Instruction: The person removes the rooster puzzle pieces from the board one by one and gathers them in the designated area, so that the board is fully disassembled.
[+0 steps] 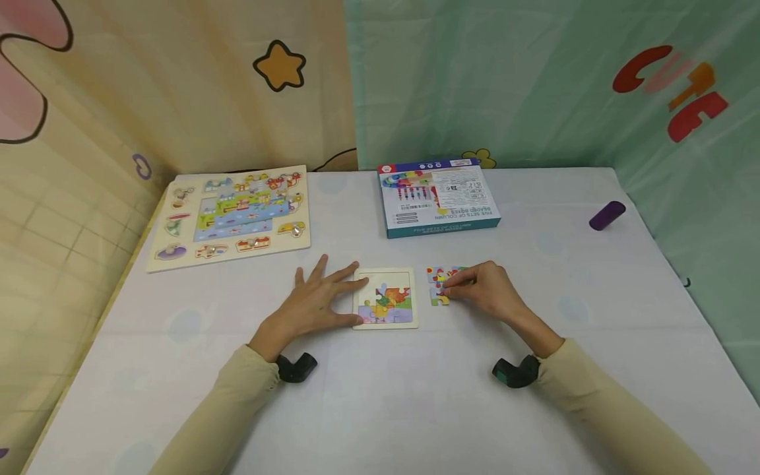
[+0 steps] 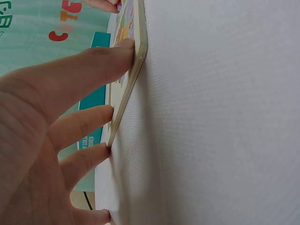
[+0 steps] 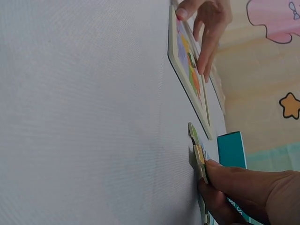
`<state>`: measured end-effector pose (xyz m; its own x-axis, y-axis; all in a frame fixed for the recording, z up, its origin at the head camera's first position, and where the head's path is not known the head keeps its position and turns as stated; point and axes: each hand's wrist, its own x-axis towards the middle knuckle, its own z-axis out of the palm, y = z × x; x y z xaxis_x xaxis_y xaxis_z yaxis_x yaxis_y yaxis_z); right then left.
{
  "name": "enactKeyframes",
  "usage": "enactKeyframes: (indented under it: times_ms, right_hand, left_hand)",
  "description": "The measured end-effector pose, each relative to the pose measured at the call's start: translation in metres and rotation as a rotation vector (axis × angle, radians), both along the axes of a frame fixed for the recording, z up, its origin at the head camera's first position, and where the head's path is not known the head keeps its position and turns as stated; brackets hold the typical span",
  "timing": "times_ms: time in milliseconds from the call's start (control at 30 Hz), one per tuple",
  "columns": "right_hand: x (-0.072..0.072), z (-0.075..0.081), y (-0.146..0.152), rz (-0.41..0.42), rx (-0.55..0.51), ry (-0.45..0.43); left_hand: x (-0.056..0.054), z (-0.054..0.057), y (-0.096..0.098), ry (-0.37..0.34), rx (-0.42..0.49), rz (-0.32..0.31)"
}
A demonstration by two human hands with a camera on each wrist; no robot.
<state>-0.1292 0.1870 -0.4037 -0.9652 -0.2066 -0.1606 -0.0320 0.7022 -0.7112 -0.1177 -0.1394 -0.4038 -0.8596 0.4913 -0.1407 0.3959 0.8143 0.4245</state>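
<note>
A small square jigsaw puzzle frame (image 1: 385, 326) lies in the middle of the table, its lower part and centre filled with colourful pieces and its upper part bare. My left hand (image 1: 317, 297) rests at its left edge with fingers spread, the thumb on the lower left corner in the left wrist view. Right of the frame lie loose jigsaw pieces (image 1: 436, 274). Between thumb and finger my right hand (image 1: 489, 290) pinches a jigsaw puzzle piece (image 3: 201, 161) just over them; the fingers partly hide it.
A wooden knob puzzle board (image 1: 231, 254) with pictures on it lies at the back left. Behind the frame is a flat box (image 1: 439, 198) with a teal side. A purple cylinder (image 1: 607, 216) lies at the far right. Curtains stand along the table's back and sides.
</note>
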Motion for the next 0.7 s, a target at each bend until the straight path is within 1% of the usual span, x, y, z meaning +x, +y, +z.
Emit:
enactKeyframes:
  times_ms: [133,367,567,700]
  right_hand:
    - [0.0013,0.0003,-0.0021,-0.013,0.011,0.003]
    - [0.0029,0.0017,-0.0054,0.001,0.052,0.062]
    - [0.0044,0.0025,-0.0087,-0.018,0.083,0.069]
    - [0.0044,0.0020,-0.0094,-0.018,0.085,0.073]
  left_hand:
    - [0.0002,0.0002,0.0002,-0.001,0.001,0.004]
    - [0.0006,0.0001,0.0006,0.001,0.009,0.006]
    - [0.0008,-0.0005,0.0002,0.005,0.019,0.009]
    - [0.0007,-0.0011,0.0000,0.004,0.021,0.011]
